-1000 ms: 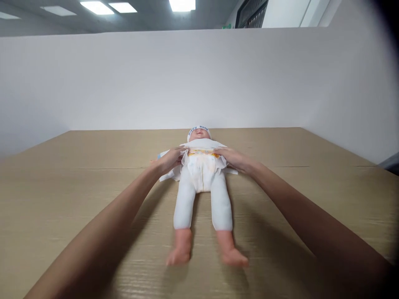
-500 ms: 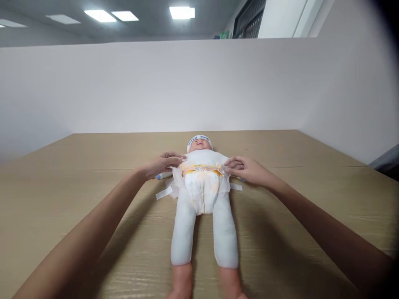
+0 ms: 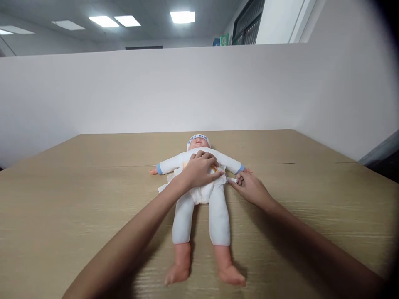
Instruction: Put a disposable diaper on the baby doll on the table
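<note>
A baby doll [image 3: 219,220] in a white suit lies on its back, head away from me, arms spread and feet toward me. Around its hips is a white diaper [image 3: 202,195] with a printed orange waistband, mostly covered by my hand. My left hand [image 3: 202,168] lies across the front of the diaper, fingers stretched over the waistband and thumb pointing right. My right hand [image 3: 249,187] pinches the white fastening tab [image 3: 231,180] that sticks out at the diaper's right side. Another loose tab [image 3: 162,188] juts out on the left.
The doll rests on a wide wooden table [image 3: 93,216]. White partition walls [image 3: 187,91] rise behind it and at the sides. A dark object [image 3: 383,158] stands beyond the table's right edge.
My left hand has moved right, from the diaper's left edge onto its front. My right hand has moved down and taken hold of the right tab. Both doll arms now show more fully.
</note>
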A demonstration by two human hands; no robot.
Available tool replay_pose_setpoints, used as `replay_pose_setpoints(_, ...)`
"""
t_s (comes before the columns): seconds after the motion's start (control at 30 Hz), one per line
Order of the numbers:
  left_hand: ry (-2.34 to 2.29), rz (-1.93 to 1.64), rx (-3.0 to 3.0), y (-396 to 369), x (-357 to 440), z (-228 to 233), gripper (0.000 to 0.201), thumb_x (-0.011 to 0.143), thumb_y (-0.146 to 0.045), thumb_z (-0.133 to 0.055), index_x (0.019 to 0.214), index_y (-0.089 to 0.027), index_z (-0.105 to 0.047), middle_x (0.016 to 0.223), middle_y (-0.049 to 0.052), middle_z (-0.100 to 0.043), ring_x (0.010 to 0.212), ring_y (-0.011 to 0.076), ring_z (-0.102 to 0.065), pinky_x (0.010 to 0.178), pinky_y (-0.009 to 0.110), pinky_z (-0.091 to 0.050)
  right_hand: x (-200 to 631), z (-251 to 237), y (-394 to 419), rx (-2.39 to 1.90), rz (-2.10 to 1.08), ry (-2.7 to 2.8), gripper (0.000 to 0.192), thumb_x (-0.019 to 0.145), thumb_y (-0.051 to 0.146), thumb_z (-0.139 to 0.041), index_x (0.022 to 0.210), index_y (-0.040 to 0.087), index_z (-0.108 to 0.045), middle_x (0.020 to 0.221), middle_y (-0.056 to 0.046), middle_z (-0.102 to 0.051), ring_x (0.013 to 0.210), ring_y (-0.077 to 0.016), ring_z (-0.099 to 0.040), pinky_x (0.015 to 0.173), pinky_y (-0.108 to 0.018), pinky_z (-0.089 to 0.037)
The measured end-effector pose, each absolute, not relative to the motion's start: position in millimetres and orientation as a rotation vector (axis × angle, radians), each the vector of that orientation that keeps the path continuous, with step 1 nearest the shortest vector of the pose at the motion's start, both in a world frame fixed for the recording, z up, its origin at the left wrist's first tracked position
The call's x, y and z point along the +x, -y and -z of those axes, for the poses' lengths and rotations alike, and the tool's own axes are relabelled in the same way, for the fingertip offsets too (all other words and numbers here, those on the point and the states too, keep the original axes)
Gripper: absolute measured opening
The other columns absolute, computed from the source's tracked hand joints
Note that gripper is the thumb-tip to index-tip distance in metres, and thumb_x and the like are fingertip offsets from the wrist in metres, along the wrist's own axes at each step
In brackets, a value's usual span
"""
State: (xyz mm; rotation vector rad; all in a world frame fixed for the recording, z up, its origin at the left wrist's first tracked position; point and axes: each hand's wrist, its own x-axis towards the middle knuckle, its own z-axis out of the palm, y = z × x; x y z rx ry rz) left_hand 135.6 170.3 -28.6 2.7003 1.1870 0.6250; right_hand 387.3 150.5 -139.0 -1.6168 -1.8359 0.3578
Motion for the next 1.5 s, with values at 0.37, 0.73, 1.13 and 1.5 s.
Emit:
replay_pose_setpoints(0.37,-1.280,-0.601,2.626,-171,129,35,0.044,0.098,-0.058,-0.074,0.131,-0.029,-0.075,0.147,0.004,-0.072,0.144,0.0379,-0.050,0.120,0.058,-0.044,392,95,-161,-1.422,-0.820,1.750,0.052,0.089,0.073,-0.052,0.071,0.025,-0.050,0.066,0.003,-0.046,0.065,-0.0168,-0.043,0.062,-0.030,-0.035)
replay_pose_setpoints(0.73,-0.950,-0.732,2.273,-180,104,30,0.081,0.081,-0.048,-0.092,0.152,-0.027,-0.060,0.160,0.012,-0.062,0.152,0.0386,-0.051,0.124,0.055,-0.046,314,66,-168,-1.262,-0.812,1.823,0.039,0.098,0.061,-0.068,0.094,0.022,-0.067,0.094,-0.005,-0.075,0.085,-0.0228,-0.068,0.076,-0.035,-0.054)
replay_pose_setpoints(1.13,-1.133,-1.125,2.041,-142,-1,79,0.034,0.105,-0.051,-0.069,0.127,-0.026,-0.068,0.141,0.010,-0.074,0.136,0.0282,-0.066,0.123,0.047,-0.048,321,93,-119,-0.902,-0.391,2.118,0.054,0.119,0.044,-0.044,0.171,0.032,-0.045,0.178,-0.006,-0.044,0.169,-0.0285,-0.035,0.139,-0.057,-0.028)
replay_pose_setpoints(1.5,-1.800,-0.605,2.311,-139,-32,96,0.040,0.097,-0.062,-0.061,0.082,-0.026,-0.053,0.093,0.012,-0.070,0.100,0.0376,-0.065,0.086,0.045,-0.048,235,32,-147,-1.244,-0.095,2.200,0.034,0.102,0.040,-0.073,0.081,0.025,-0.050,0.093,-0.004,-0.066,0.092,-0.0246,-0.062,0.080,-0.037,-0.044)
